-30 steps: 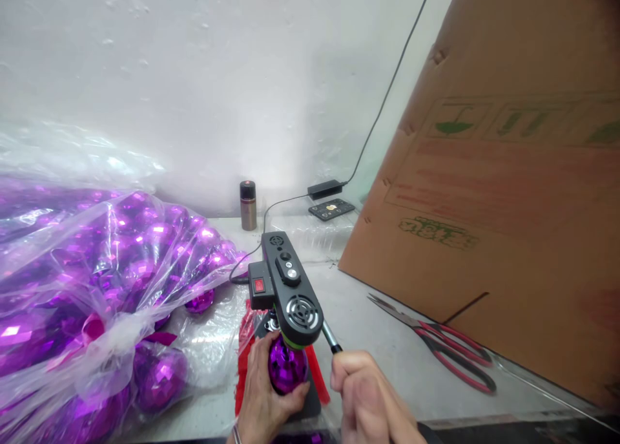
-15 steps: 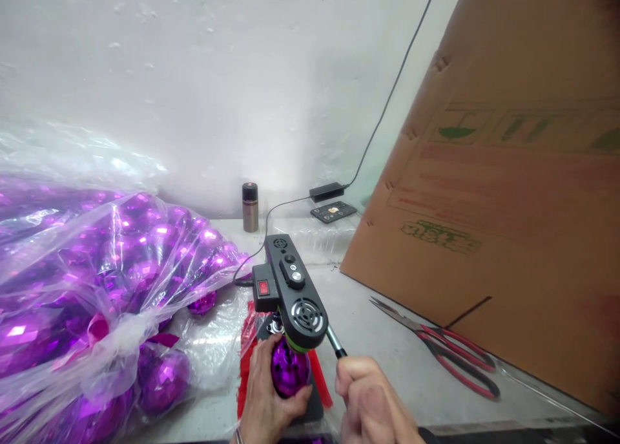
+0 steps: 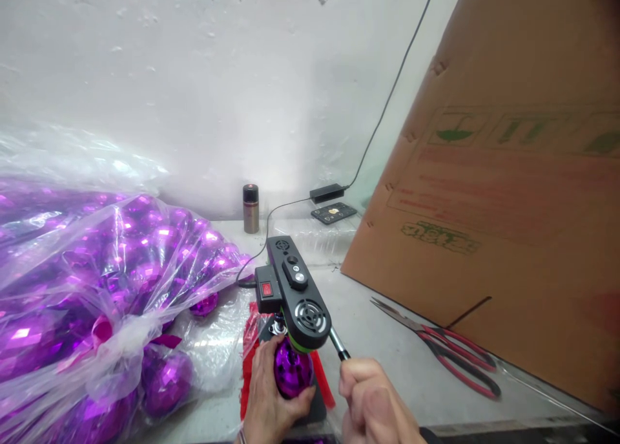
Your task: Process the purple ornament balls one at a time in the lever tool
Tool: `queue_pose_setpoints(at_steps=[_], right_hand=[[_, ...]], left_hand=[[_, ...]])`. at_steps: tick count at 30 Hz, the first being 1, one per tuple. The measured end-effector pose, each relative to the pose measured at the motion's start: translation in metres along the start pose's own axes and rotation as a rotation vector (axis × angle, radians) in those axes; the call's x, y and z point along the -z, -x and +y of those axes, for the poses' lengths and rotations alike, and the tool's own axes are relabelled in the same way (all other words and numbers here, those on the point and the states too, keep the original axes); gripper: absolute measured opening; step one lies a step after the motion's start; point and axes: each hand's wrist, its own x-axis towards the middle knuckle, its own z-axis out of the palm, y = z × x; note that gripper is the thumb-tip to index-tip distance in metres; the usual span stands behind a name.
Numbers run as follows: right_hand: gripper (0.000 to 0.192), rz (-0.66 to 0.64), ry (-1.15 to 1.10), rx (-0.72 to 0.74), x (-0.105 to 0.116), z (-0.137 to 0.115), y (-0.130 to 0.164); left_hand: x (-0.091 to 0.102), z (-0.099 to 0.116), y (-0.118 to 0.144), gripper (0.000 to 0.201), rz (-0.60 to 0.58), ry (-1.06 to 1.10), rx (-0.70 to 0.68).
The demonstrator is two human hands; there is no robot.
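Ball [image 3: 293, 374] under the near end of the black machine [image 3: 287, 277], left hand [image 3: 267, 392] clasping it.
Right hand [image 3: 375, 395], farther from it, is closed around the lever [image 3: 338, 342], which slants toward the person.

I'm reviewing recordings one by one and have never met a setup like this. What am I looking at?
There's no robot here: these are a person's own bare hands, seen from one camera worn on the head, looking forward and down. The left hand holds a shiny purple ball beneath the front end of a black machine with a red switch. The right hand grips a metal lever at the machine's side. To the left lies a clear plastic bag full of similar balls. To the right are scissors and a cardboard box. Behind the machine stands a black-capped bottle.
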Motion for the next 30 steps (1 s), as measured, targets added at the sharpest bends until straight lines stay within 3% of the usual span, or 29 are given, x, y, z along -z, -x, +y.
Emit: queue_pose_setpoints(at_steps=[6,11,18,23,30], right_hand=[[0.050,0.099,-0.027,0.045,-0.005,0.002,-0.002],[0.052,0.038,0.001,0.044,-0.004,-0.001,-0.006],[0.050,0.142,-0.021,0.047,-0.008,0.000,-0.005],[0.050,0.123,-0.031,0.077,-0.013,0.002,-0.003],[0.056,0.248,-0.022,0.084,-0.021,-0.002,-0.002]], left_hand=[[0.000,0.000,0.000,0.072,-0.002,0.031,0.003],[0.001,0.001,-0.001,0.075,-0.035,0.056,0.047],[0.000,0.001,-0.003,0.075,-0.026,0.081,0.055],[0.001,0.005,-0.004,0.075,-0.023,0.085,0.060],[0.003,0.005,-0.007,0.075,-0.011,0.084,0.042]])
